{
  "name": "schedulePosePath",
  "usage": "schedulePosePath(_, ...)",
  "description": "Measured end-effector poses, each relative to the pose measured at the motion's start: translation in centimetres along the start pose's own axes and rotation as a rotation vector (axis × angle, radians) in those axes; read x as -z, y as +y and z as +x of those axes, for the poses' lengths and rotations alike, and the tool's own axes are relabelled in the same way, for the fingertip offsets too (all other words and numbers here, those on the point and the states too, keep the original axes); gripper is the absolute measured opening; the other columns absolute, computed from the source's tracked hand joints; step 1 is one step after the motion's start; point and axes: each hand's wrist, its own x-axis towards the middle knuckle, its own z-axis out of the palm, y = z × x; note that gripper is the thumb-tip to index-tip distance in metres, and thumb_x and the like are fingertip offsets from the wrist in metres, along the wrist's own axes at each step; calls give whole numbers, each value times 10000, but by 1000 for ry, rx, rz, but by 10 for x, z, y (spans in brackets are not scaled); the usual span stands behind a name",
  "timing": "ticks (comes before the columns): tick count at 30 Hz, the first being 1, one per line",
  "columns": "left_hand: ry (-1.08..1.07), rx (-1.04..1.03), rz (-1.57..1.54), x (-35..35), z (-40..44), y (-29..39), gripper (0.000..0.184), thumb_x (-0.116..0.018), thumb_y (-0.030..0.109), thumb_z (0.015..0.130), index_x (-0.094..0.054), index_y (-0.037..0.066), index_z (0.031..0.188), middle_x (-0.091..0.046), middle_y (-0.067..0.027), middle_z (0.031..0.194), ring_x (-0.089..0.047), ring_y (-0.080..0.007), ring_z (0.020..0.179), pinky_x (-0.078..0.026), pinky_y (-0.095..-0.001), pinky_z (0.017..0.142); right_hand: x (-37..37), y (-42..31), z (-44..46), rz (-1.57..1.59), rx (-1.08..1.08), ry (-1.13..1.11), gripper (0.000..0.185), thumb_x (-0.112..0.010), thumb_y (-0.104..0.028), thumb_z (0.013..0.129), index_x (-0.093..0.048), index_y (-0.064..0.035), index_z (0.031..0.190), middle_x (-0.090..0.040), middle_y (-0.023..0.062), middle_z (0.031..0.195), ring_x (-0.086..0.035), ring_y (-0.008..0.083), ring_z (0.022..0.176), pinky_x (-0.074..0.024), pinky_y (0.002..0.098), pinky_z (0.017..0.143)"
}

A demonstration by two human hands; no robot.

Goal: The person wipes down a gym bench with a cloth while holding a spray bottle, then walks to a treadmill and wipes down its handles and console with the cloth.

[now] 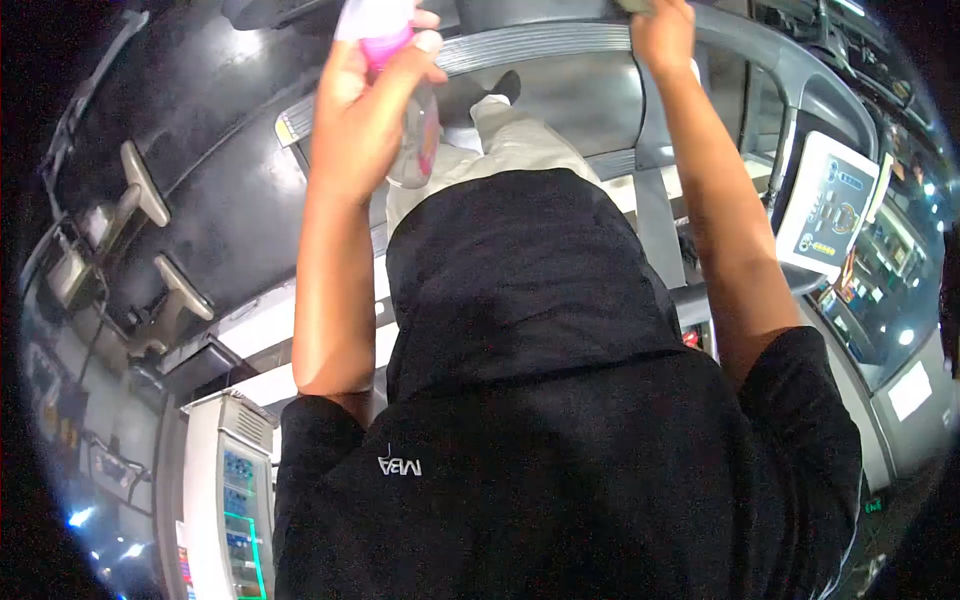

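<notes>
1. A person in a black short-sleeved shirt (560,440) with small white lettering on the chest, and pale trousers (530,150), is seen from above. Both bare arms reach toward the top of the head view.
2. The left hand (375,110), at upper left, is grasping a clear bottle (414,150) with its fingers curled around the upper part. The bottle has a bright pink collar, a whitish top and pink markings on its see-through body. Its base points back toward the wearer, and its top meets the upper edge of the view.
3. The right hand (665,35), at the top right of centre, is clenched around a grey-green item (636,5). Most of that item is cut off by the edge, so its kind cannot be told. The two hands are well apart.
4. Grey exercise equipment surrounds the lower body: a ribbed strip (540,42) crosses between the hands, and a control panel (828,205) with blue and yellow graphics sits beyond the right forearm.
5. One dark shoe (506,86) shows beyond the trousers.
6. At lower left stands a white, glass-fronted cooler (205,470) with items on its shelves.
</notes>
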Motion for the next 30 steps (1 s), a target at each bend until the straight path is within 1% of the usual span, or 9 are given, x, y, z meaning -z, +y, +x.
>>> schedulePosePath(4, -66, 84, -225, 1, -9, -7, 366, -646, 132, 994, -601, 7, 1335, -663, -40, 1227, -647, -114, 865, -518, -282, 842, -3, 32, 7, -208, -208, 40, 419, -589, 42, 813, -763, -154, 1140, -673, 202, 1168, -618, 418, 1087, -498, 460, 979)
schedulePosePath(10, -75, 109, -338, 13, -11, -28, 385, -679, 150, 990, -563, 44, 1341, -639, -35, 1176, -633, -114, 924, -546, -293, 815, -51, -103, 4, -103, 142, -36, 181, -664, -101, 864, -753, -90, 1021, -676, 189, 883, -647, 406, 837, -529, 511, 786)
schedulePosePath(12, -39, 112, -342, 15, -12, -34, 434, -662, 140, 992, -557, 27, 1398, -660, -38, 1205, -642, -117, 858, -517, -286, 820, -55, -169, 2, 1094, -403, -338, 202, -656, -113, 868, -750, -99, 1046, -676, 180, 946, -629, 387, 893, -526, 479, 852)
schedulePosePath(15, -4, 140, -388, 23, -14, -40, 436, -656, 139, 992, -553, 31, 1402, -660, -36, 1203, -643, -118, 853, -516, -287, 821, -40, -183, -8, 147, 310, -153, 219, -636, -143, 886, -745, -100, 1071, -673, 178, 1046, -601, 372, 1021, -501, 427, 931)
schedulePosePath(20, 56, 171, -392, 42, -22, -44, 438, -652, 145, 991, -554, 32, 1402, -660, -38, 1204, -644, -119, 850, -520, -292, 819, -29, -79, 17, -133, 117, -17, 181, -653, -264, 940, -760, -130, 999, -726, 195, 970, -684, 393, 881, -532, 508, 804)
schedulePosePath(22, 75, 179, -411, 47, -27, -47, 443, -653, 148, 989, -554, 31, 1404, -661, -43, 1206, -644, -119, 849, -522, -295, 821, -19, -17, 16, -201, -18, -206, 492, -628, -49, 789, -753, -289, 1200, -702, 161, 1174, -671, 365, 1081, -505, 450, 1024)
schedulePosePath(27, 113, 166, -412, 56, -35, -48, 448, -659, 151, 984, -558, 32, 1404, -662, -61, 1212, -646, -120, 849, -524, -302, 832, -29, -74, 62, -326, -412, -506, 454, -611, -50, 845, -752, -282, 1208, -724, 125, 1207, -678, 349, 1131, -536, 434, 991)
schedulePosePath(28, 115, 158, -412, 57, -37, -47, 447, -658, 150, 984, -559, 31, 1403, -662, -62, 1211, -646, -120, 850, -525, -302, 833, -44, -84, 56, -102, -295, -300, 195, -667, -304, 911, -766, -185, 1028, -739, 184, 1024, -698, 384, 1005, -547, 502, 880)
schedulePosePath(30, 111, 142, -407, 58, -39, -46, 445, -658, 150, 984, -560, 31, 1402, -662, -64, 1209, -646, -120, 853, -527, -304, 837, -84, -98, 65, -240, 99, -543, 254, -634, -259, 896, -762, -224, 1114, -735, 176, 1105, -683, 386, 1105, -543, 505, 953)
